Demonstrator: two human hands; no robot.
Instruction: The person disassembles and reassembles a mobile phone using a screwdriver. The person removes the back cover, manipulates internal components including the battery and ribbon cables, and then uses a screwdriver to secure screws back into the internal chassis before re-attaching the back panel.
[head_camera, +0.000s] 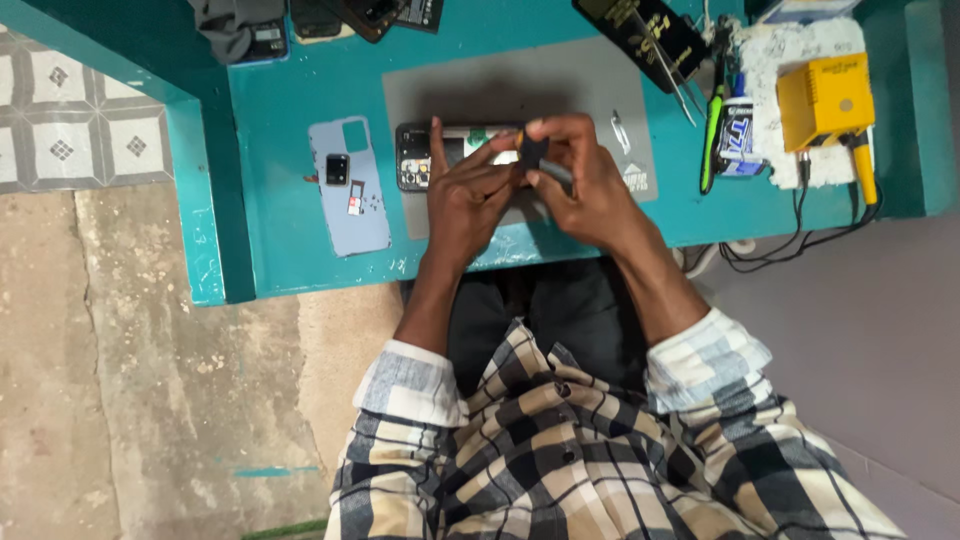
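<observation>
An opened phone (425, 155) with its back removed lies on a grey work mat (570, 85) on the teal table. My left hand (465, 200) rests over the phone's middle, fingers spread and touching it. My right hand (585, 180) pinches a small dark tool (531, 150) between thumb and fingers, just above the phone. The right part of the phone is hidden under both hands. A light blue phone back cover (350, 205) lies to the left of the mat with a small dark camera part (337, 168) on it.
Tweezers (675, 80) and a dark card lie at the mat's far right. A green-handled tool (712, 140), a yellow box (825, 100) with cables and a white pad sit at the right. Several phones lie at the far edge. The table's left edge (200, 250) drops to a concrete floor.
</observation>
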